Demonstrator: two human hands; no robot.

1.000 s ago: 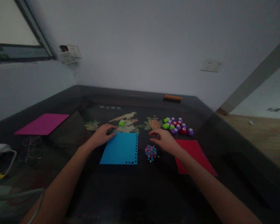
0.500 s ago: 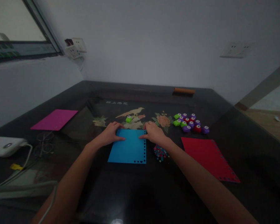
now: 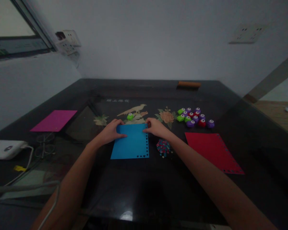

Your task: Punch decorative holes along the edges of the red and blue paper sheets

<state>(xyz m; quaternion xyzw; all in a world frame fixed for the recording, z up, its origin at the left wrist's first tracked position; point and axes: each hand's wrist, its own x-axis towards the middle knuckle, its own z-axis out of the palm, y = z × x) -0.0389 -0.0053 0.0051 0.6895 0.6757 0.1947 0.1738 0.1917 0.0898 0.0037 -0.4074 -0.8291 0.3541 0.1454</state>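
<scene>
A blue sheet of paper (image 3: 131, 142) lies in front of me, with small shaped holes along its right edge and at the right end of its near edge. My left hand (image 3: 112, 130) grips its far left corner, thumb on top and fingers at the edge. At the far right corner, my right hand (image 3: 155, 127) pinches the sheet between thumb and fingers. Just beyond the far edge sits a green craft punch (image 3: 130, 116). Beside my right forearm is a heap of colourful paper cutouts (image 3: 163, 147).
Several green, purple and red craft punches (image 3: 195, 118) cluster at the right. Nearer lies a red sheet (image 3: 211, 150) with punched edges. On the left are a pink sheet (image 3: 54, 120), a white device (image 3: 7, 149) and its cable. A brown cylinder (image 3: 189, 84) rests near the wall.
The camera view has tilted down slightly, so everything sits a bit higher in the picture. Both hands stay at the blue sheet's far corners, the right hand now pinching more tightly.
</scene>
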